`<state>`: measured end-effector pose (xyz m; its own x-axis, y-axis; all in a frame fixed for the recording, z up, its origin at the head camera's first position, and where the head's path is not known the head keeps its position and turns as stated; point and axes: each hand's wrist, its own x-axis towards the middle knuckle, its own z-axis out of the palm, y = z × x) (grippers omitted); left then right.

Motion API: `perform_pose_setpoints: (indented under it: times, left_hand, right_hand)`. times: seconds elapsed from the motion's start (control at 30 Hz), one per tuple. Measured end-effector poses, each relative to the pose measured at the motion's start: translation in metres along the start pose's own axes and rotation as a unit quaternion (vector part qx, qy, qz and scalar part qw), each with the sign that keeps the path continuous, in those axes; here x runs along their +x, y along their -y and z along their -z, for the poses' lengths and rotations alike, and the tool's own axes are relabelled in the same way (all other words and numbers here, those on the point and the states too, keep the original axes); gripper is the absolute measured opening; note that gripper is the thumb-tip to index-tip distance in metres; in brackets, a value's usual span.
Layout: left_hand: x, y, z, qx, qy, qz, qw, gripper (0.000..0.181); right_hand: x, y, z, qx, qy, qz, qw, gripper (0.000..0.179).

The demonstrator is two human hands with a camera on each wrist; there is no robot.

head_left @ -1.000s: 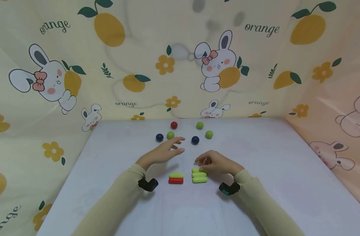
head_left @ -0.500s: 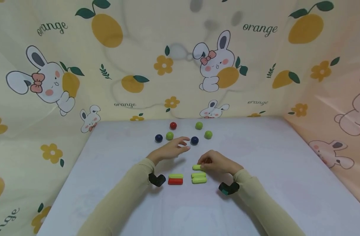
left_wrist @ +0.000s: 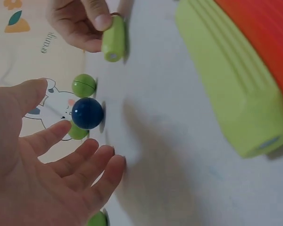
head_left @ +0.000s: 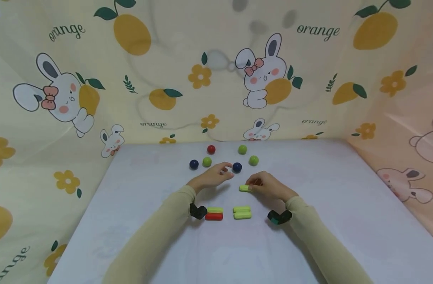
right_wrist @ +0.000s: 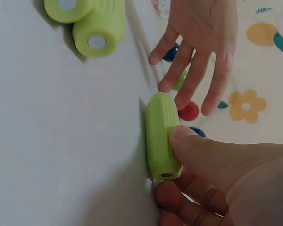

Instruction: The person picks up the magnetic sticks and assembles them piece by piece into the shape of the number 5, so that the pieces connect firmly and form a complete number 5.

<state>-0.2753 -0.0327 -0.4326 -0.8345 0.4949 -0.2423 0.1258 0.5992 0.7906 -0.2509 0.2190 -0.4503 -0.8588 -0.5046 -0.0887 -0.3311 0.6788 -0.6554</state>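
Observation:
In the head view my right hand [head_left: 269, 184] pinches a lime-green ridged rod [head_left: 243, 188] between thumb and fingers. The right wrist view shows the thumb along the side of this rod [right_wrist: 161, 134], whose near end has a dark round centre. My left hand [head_left: 214, 176] reaches across the table with fingers apart, its fingertips close to a dark blue ball [head_left: 237, 167]. From the left wrist, the blue ball [left_wrist: 87, 113] sits just beyond the spread fingers; whether they touch it I cannot tell. Nothing lies in the left palm [left_wrist: 23, 183].
Two lime-green rods [head_left: 242, 212] lie side by side nearer me. Left of them, a lime-green rod [head_left: 214, 210] touches a red rod [head_left: 214, 216], beside my left wrist. Further back stand a red ball [head_left: 211, 149], another blue ball [head_left: 193, 164] and several green balls [head_left: 253, 160].
My right hand has taken one lime-green rod from the group of three and carried it away from me, toward the balls. My left hand has moved right, up to the blue ball.

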Motion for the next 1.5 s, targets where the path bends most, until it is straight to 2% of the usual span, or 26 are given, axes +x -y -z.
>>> perform_pose_setpoints:
  times: [0.17, 0.4, 0.6, 0.8, 1.07, 1.3, 1.5]
  left_hand:
    - [0.009, -0.002, -0.004, 0.009, -0.009, -0.002, 0.9999, 0.054]
    - [0.019, -0.008, -0.008, 0.057, -0.025, -0.03, 0.9976, 0.055]
    - [0.029, -0.013, -0.006, 0.088, -0.031, -0.053, 0.9942, 0.054]
    - [0.04, -0.009, -0.009, 0.109, -0.025, -0.048, 0.9926, 0.054]
    - [0.038, -0.008, -0.012, 0.115, -0.033, -0.028, 0.9924, 0.041]
    - [0.036, -0.006, -0.014, 0.113, -0.038, -0.014, 0.9928, 0.04]
    - [0.033, -0.005, -0.012, 0.106, -0.033, -0.022, 0.9936, 0.038]
  right_hand:
    - [0.003, -0.002, 0.004, 0.006, -0.017, -0.02, 0.9996, 0.015]
    - [0.008, -0.007, 0.009, 0.008, -0.039, 0.003, 0.9992, 0.016]
    - [0.014, -0.009, 0.012, 0.027, -0.05, -0.017, 0.9982, 0.018]
    - [0.015, -0.012, 0.008, 0.061, -0.063, -0.029, 0.9957, 0.019]
    - [0.016, -0.02, 0.005, 0.104, -0.074, -0.037, 0.9912, 0.024]
    - [0.017, -0.022, 0.004, 0.13, -0.08, -0.036, 0.9875, 0.027]
    - [0.017, -0.026, 0.002, 0.139, -0.088, -0.04, 0.9855, 0.029]
